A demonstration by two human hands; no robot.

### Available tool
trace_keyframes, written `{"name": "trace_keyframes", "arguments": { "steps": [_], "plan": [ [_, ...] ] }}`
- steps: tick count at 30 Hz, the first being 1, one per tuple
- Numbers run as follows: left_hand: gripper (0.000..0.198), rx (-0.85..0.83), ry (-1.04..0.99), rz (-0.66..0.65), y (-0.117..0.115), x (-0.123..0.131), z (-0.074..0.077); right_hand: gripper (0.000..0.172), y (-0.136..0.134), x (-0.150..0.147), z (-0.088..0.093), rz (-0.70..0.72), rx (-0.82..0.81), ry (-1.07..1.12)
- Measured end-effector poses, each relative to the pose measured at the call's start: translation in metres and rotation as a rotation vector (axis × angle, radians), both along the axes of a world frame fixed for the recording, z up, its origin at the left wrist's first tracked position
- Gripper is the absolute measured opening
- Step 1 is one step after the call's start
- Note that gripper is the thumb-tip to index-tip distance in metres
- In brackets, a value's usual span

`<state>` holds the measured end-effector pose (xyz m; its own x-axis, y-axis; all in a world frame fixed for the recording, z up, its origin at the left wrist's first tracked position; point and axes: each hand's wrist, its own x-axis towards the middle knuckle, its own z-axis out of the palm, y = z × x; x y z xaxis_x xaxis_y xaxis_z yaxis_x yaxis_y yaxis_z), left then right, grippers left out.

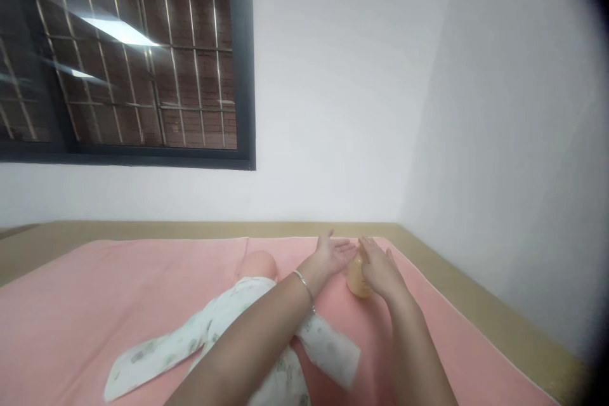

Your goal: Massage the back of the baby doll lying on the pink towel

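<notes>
My left hand (pixel 333 254) is open, palm up, with its fingers stretched toward the top of a yellowish bottle (pixel 358 279). Nothing visible lies on that palm. My right hand (pixel 380 266) is curled over the top of the bottle, which stands upright on the pink mat (pixel 166 279); the hand hides most of the bottle's top. Beneath my left forearm lies a baby-sized figure (pixel 259 264) in a white garment (pixel 233 304) with grey-green prints, its sleeves spread to both sides. Whether it is a doll cannot be made out.
The mat lies on a tan padded surface (pixel 457 304) whose edges show at the back and right. A white wall (pixel 333 89) stands behind, meeting another at the right. A dark-framed window (pixel 246 76) with metal bars is at upper left.
</notes>
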<state>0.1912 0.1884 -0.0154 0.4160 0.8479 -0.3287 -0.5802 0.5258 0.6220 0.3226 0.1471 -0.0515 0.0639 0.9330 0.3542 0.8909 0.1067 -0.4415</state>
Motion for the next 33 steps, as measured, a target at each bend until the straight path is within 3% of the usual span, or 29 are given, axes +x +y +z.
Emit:
{"name": "trace_keyframes", "arguments": {
  "steps": [7,10,13,18,20,23,25,29,33],
  "plan": [
    [0.060,0.046,0.002,-0.189,-0.019,-0.011,0.008,0.059,0.000,0.000,-0.001,-0.015,0.032,-0.009],
    [0.058,0.027,0.024,-0.212,-0.045,-0.029,0.011,0.057,0.001,-0.002,0.001,-0.029,0.027,0.014],
    [0.059,-0.011,-0.080,-0.193,-0.079,-0.058,0.013,0.057,-0.007,-0.010,0.015,-0.025,0.081,0.096],
    [0.067,0.025,-0.237,-0.218,-0.137,-0.111,0.005,0.055,-0.062,-0.060,0.057,0.259,0.278,0.262],
    [0.066,0.009,-0.253,-0.217,-0.156,-0.128,0.005,0.053,-0.090,-0.090,0.064,0.374,0.312,0.237],
    [0.058,0.036,-0.263,-0.178,-0.180,-0.149,0.018,0.058,-0.115,-0.135,0.054,0.506,0.478,0.014],
    [0.055,0.055,-0.290,-0.144,-0.190,-0.162,0.033,0.063,-0.117,-0.158,0.040,0.604,0.585,-0.099],
    [0.052,0.025,-0.314,0.018,-0.199,-0.188,0.061,0.068,-0.099,-0.189,0.014,0.613,0.723,-0.288],
    [0.054,0.008,-0.344,0.123,-0.195,-0.211,0.071,0.061,-0.085,-0.202,-0.004,0.765,0.892,-0.449]
  ]
}}
